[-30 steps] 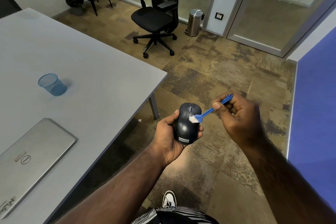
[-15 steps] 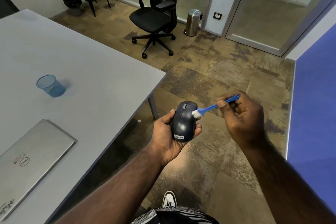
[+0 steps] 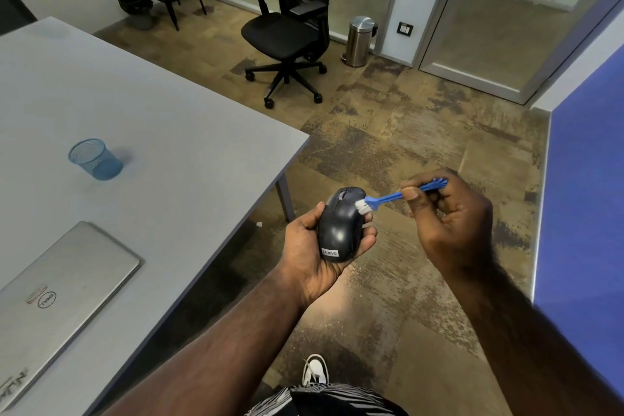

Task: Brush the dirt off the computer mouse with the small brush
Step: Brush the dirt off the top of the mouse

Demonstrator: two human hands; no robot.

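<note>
A dark computer mouse (image 3: 339,226) with a white label near its rear lies in the palm of my left hand (image 3: 309,246), fingers curled round its right side, held over the floor just off the table corner. My right hand (image 3: 449,223) pinches a small blue brush (image 3: 391,196) by its thin handle. The brush's white bristles touch the mouse's right front edge, beside the scroll wheel.
A grey table (image 3: 162,152) fills the left, carrying a blue mesh cup (image 3: 94,159) and a shut silver laptop (image 3: 57,294). A black office chair (image 3: 290,34) and a steel bin (image 3: 360,40) stand behind. A blue partition (image 3: 587,199) rises on the right. My shoe (image 3: 315,370) shows below.
The bristles slid from the middle of the mouse's top, by the wheel, out to its right front edge. My left hand tilted the mouse slightly leftward; the right hand shifted right.
</note>
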